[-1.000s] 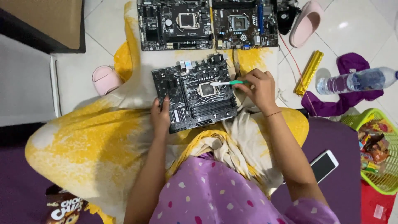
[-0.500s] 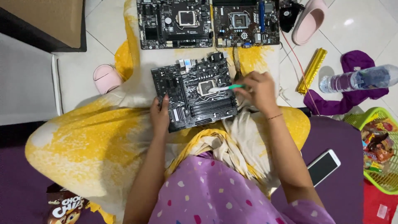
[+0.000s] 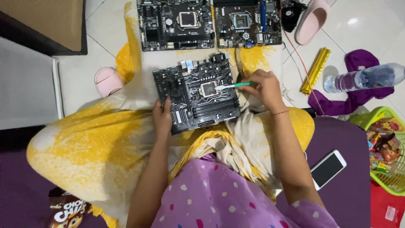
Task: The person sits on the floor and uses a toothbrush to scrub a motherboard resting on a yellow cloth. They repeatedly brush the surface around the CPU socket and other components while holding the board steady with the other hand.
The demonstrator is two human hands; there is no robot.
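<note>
Shifted slightly left along the socket since the earlier frame: green-handled brush (image 3: 230, 86), pinched in right hand (image 3: 260, 89), bristles on the CPU socket (image 3: 209, 89). Motherboard (image 3: 196, 93) resting on lap, lower-left edge gripped by left hand (image 3: 162, 118). Two further boards (image 3: 211, 23) lying beyond.

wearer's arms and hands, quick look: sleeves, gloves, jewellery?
Both hands bare, no gloves: left hand, right hand. Forearms uncovered. Short purple sleeves with pale and pink dots show at the bottom edge. A thin bracelet circles the right wrist. No rings can be made out.
</note>
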